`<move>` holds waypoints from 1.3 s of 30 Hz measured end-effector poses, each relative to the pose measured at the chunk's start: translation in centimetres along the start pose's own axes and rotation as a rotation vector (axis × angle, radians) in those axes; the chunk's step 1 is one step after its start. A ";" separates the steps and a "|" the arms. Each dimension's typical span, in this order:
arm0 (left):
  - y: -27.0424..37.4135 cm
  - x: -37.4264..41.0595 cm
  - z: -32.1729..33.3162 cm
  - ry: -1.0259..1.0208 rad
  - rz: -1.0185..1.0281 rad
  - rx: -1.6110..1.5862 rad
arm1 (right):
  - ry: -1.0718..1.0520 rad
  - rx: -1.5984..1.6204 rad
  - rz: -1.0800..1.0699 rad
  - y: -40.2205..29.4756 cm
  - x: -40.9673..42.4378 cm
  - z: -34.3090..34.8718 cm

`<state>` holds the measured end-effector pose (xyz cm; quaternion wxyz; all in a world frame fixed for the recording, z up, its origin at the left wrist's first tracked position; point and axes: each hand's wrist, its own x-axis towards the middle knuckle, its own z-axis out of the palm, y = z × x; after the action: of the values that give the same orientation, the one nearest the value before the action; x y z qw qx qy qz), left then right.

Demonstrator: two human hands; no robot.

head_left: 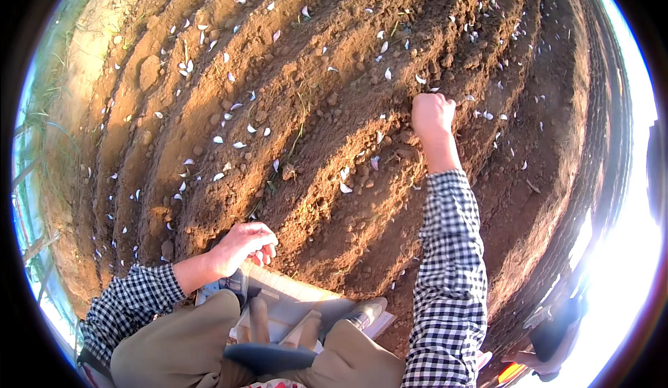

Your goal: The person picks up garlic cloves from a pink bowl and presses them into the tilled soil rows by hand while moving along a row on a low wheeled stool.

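My right hand [433, 114] is stretched out over the ploughed soil [323, 132], knuckles up and fingers curled down. Its fingertips are hidden, so I cannot tell whether anything is between them. White garlic cloves lie close by: one clove [420, 79] just beyond the knuckles, another clove [470, 98] to the right. My left hand [245, 249] hovers beside my left knee, its fingers loosely bent. Whether something sits inside it does not show. Between the two hands, a clove [345, 187] and a pinkish clove [374, 163] rest in a furrow.
Many more cloves are scattered along the furrows, such as a clove [239, 145] at left. Below me are a low wooden stool [259, 320], a flat board [297, 290] and my shoe [365, 312]. Another person [556, 330] appears at lower right, in glare. Grass [57, 90] borders the left edge.
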<state>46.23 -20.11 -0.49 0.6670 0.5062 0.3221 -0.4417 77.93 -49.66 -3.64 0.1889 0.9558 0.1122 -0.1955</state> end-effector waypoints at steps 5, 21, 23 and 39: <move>-0.2 0.2 -0.6 0.073 -0.008 -0.015 | 0.462 0.332 0.043 2.4 2.4 0.4; 0.8 0.9 0.1 0.058 -0.029 -0.016 | 0.439 0.506 0.127 4.1 2.0 4.3; 0.5 1.0 0.3 0.059 -0.037 -0.015 | 0.469 0.475 0.084 4.3 2.6 5.2; 0.8 0.9 0.0 0.071 -0.026 -0.008 | 0.489 0.140 0.027 6.2 3.7 4.0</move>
<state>47.30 -20.26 -0.98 0.6513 0.5149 0.3539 -0.4306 81.72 -56.33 -6.61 0.0919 0.9868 0.1279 0.0369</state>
